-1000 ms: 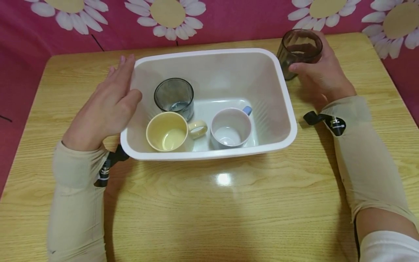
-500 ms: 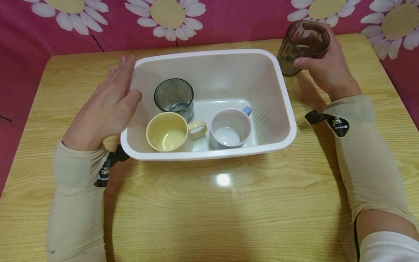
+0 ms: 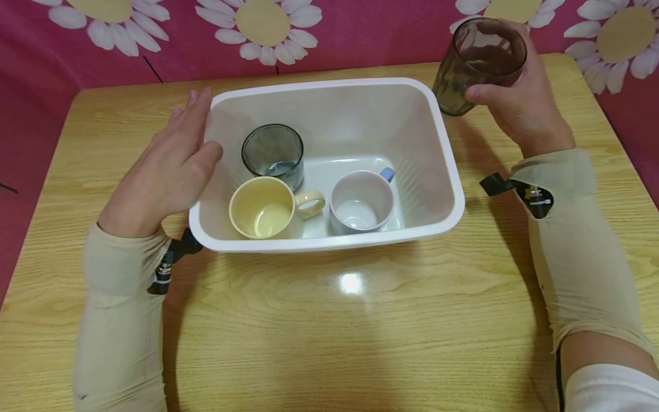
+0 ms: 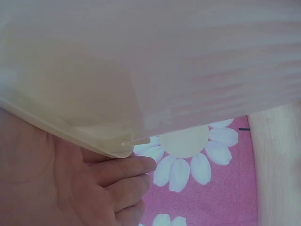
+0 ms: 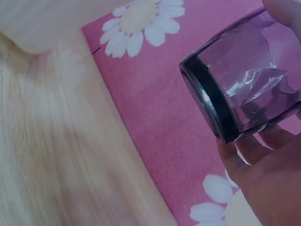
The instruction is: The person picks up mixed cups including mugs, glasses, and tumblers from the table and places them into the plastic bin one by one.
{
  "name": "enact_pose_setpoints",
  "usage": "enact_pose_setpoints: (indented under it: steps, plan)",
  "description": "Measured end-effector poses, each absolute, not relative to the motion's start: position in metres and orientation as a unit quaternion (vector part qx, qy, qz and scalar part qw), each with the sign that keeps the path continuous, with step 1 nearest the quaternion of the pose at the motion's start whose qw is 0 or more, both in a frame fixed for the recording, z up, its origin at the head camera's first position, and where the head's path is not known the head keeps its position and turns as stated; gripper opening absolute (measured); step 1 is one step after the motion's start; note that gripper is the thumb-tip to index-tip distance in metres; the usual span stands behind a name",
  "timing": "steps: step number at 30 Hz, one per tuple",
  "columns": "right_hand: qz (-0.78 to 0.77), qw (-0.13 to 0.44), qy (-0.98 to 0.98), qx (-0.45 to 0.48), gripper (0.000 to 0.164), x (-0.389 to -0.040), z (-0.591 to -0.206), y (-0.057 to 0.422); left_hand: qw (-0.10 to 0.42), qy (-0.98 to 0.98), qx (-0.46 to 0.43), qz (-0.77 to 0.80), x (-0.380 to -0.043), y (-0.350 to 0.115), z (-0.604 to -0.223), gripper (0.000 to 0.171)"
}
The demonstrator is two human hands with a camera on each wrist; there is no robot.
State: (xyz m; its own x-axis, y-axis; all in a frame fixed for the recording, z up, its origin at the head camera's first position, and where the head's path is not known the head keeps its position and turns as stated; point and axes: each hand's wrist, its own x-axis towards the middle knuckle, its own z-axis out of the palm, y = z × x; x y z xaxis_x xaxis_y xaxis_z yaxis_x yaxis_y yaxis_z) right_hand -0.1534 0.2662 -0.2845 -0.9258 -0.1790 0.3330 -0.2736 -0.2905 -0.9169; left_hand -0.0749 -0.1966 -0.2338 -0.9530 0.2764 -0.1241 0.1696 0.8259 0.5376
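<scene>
My right hand grips a dark tinted drinking glass, tilted, just beyond the right end of a white plastic basin. In the right wrist view the thick base of the glass shows, with fingers curled beneath it. My left hand lies along the basin's left end, fingers straight against its rim; the left wrist view shows the palm by the basin wall. Inside the basin stand a second dark glass, a yellow mug with its handle to the right, and a pale mug with a blue handle.
The basin stands on a wood-grain table, close to its back edge. Behind the table hangs a pink cloth printed with white daisies. A small black camera mount sits on each sleeved wrist.
My right hand has raised the glass from beside the basin and moved it slightly right, tilting it more. The left hand and the basin have stayed in place.
</scene>
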Motion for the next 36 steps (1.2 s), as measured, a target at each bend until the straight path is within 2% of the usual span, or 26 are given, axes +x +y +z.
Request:
enact_pose_setpoints:
  steps: [16,24,36]
  plan:
    - [0.799,0.017,-0.568,0.198,0.072,-0.142,-0.263,0.258,0.102,0.950,0.119,0.272,-0.075,-0.196,-0.233,0.070]
    - [0.817,0.015,-0.533,0.220,0.080,-0.137,-0.256,0.253,0.101,0.949,0.120,0.273,-0.075,-0.196,-0.233,0.071]
    - [0.833,0.020,-0.503,0.228,0.080,-0.129,-0.245,0.247,0.102,0.949,0.122,0.273,-0.075,-0.195,-0.233,0.071]
